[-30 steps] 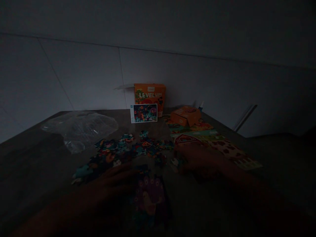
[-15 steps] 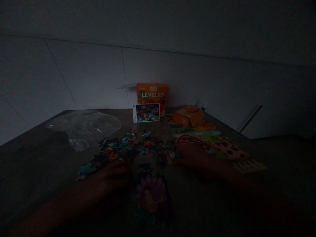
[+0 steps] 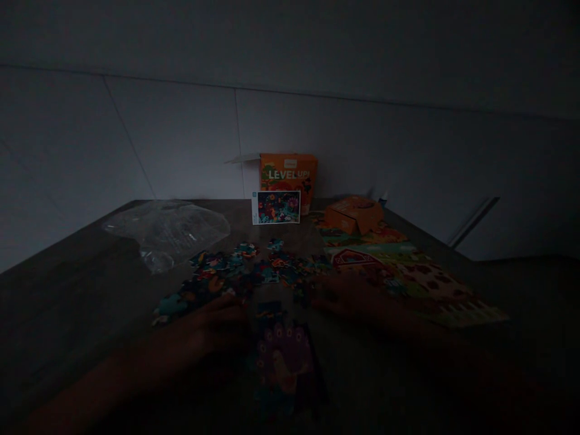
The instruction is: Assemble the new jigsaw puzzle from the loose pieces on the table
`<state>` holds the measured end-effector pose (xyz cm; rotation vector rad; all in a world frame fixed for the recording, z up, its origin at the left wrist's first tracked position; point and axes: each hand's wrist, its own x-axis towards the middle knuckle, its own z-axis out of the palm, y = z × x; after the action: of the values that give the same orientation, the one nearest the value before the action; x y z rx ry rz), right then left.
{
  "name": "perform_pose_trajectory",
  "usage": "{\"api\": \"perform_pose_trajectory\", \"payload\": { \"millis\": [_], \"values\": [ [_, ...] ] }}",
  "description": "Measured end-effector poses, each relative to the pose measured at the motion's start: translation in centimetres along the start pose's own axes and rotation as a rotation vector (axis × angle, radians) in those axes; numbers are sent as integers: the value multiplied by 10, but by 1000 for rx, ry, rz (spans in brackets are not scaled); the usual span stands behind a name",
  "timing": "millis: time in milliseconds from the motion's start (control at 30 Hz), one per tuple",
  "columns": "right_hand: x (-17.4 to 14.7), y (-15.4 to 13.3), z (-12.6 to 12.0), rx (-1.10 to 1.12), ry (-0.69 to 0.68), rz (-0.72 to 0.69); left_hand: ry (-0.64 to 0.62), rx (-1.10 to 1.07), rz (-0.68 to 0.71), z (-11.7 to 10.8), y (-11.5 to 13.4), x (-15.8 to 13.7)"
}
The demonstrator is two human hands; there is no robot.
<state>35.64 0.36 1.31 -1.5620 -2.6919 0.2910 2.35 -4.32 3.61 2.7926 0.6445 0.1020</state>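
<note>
Basically, it turns on the gap between the two hands: the peacock section [image 3: 283,362] of the jigsaw lies there, toward the person, purple fan at the far end. Its long axis looks to run roughly away from the person, though dim light hides the near edge. A dark puzzle strip [image 3: 269,311] sits at its far end; can't tell if joined.

Left hand [image 3: 217,326] is nearer to both, fingertips just left of the strip, at the near edge of the loose puzzle pieces [image 3: 281,269]. Its fingers look loosely bent and close together; too dark to tell if they pinch anything.

Right hand [image 3: 339,295] comes in from the right, fingertips pointing left at a dark puzzle piece [image 3: 302,293] just beside them, contact unclear. Fingers look curled, grip can't be told. The peacock section lies to the left of these fingers and toward the person.

Loose pieces spread crosswise beyond the hands. Past them, the picture card [image 3: 276,207] stands upright in front of the orange LEVEL UP! box [image 3: 290,172]. Farm puzzle [image 3: 421,275] lies flat on the right, partly behind the right hand.
</note>
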Motion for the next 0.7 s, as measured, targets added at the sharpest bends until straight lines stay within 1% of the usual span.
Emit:
{"api": "perform_pose_trajectory", "payload": {
  "millis": [167, 267, 333, 367, 433, 467, 533, 633, 700],
  "values": [
    [1, 1, 0, -5, -22, 9, -12, -45, -33, -1, 2, 0],
    [2, 0, -1, -8, -39, -4, 4, -58, -35, 3, -3, 2],
    [2, -2, -2, 2, -45, -2, 86, -33, -102, 10, -12, 1],
    [1, -3, -3, 12, -53, 2, 169, 2, -159, 14, -18, 0],
    [0, -5, -5, 29, -63, 17, 332, 89, -336, 22, -32, -3],
    [0, -6, -6, 34, -67, 25, 383, 118, -422, 26, -39, -5],
    [0, -6, -5, 47, -64, 36, 392, 147, -508, 28, -50, -9],
    [2, -1, 1, 88, -24, 48, 330, 110, -546, 26, -56, -11],
    [4, 3, 7, 125, 43, 105, 302, 99, -557, 22, -54, -10]
  ]
}}
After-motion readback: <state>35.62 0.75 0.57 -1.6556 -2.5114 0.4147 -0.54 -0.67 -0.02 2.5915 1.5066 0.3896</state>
